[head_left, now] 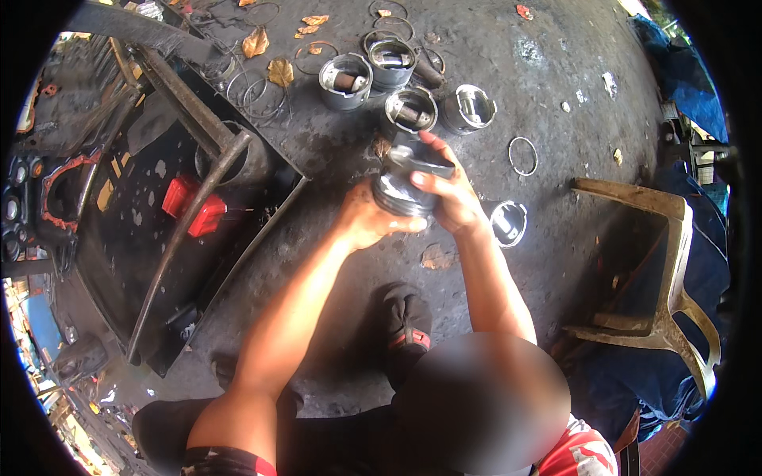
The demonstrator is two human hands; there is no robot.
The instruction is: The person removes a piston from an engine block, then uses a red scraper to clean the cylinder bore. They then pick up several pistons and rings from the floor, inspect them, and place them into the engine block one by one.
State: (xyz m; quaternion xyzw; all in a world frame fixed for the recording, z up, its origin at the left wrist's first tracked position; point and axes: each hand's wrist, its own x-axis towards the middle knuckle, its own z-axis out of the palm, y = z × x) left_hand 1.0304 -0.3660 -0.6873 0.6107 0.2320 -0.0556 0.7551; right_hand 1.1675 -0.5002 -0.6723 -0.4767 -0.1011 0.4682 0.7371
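A metal piston [403, 193] is held between my two hands above the dark floor, its grooved end tilted down toward me. My left hand [369, 218] is wrapped around its lower left side. From the right, my right hand [454, 194] grips the skirt, with the thumb across it and the fingers partly hidden behind. Just beyond my hands stand several more pistons, among them one piston [410, 125] closest to the held one and another piston [468, 109] to its right. By my right wrist lies a further piston [508, 224].
At left is a black metal tray [262, 226] with a pipe frame [186, 230] over it and a red container [194, 208] inside. A loose ring [522, 156] lies on the floor at right, near a worn plastic chair [671, 238]. Thin rings and dry leaves [280, 72] are scattered behind.
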